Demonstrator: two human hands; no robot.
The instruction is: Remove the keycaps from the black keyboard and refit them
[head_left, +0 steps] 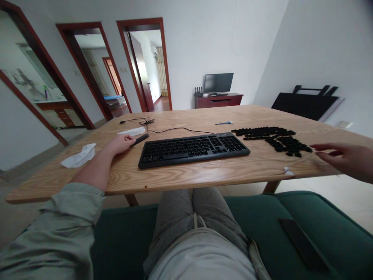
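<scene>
The left hand's [121, 144] fingers [130, 140] curl onto the near end of a slim black bar-shaped tool [140, 139]. Whether they grip it or only touch it, I cannot tell. The right hand [348, 159] hovers with its fingers loose and spread, holding nothing, just beside a heap of loose black plastic keycaps [274, 140]. Between them a flat black computer keyboard [194, 149] lies on the pale wooden surface [180, 177], a crumpled white tissue [79, 155] off to the left. It looks like a reaching stage; lifting a cap would call for a fine pinch.

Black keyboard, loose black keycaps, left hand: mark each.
Black flat keyboard [194, 149]: head view, middle of key field.
Loose black keycaps [276, 134]: head view, centre of pile.
Left hand [121, 144]: head view, back of hand.
</scene>
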